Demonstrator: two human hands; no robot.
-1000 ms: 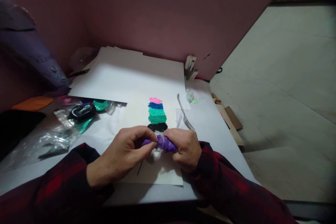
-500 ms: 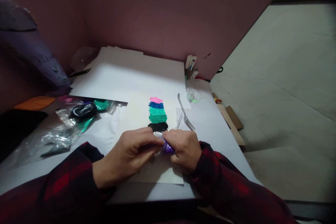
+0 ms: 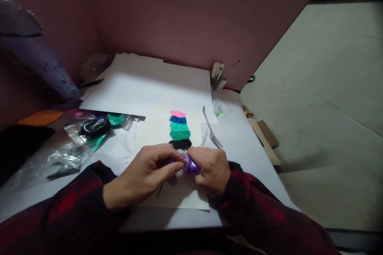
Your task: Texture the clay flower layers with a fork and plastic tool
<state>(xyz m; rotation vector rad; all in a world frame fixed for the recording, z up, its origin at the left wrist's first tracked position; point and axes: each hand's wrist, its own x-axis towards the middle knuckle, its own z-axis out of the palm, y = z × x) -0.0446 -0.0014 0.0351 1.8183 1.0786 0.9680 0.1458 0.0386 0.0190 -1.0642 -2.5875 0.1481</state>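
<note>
Glossy, crinkled plastic (image 3: 180, 173) around a purple lump (image 3: 192, 165) is gripped by the right hand (image 3: 212, 170), pinched by the left hand (image 3: 148, 175).

A lump of purple clay (image 3: 193, 165) is showing glossy through a crumpled clear wrapper (image 3: 180, 152), being held sideways above a cream sheet of paper (image 3: 187, 198), near the front edge of the desk (image 3: 247, 145). Pink, blue, green and black clay bands (image 3: 180, 128) are crossing the sheet.
</note>
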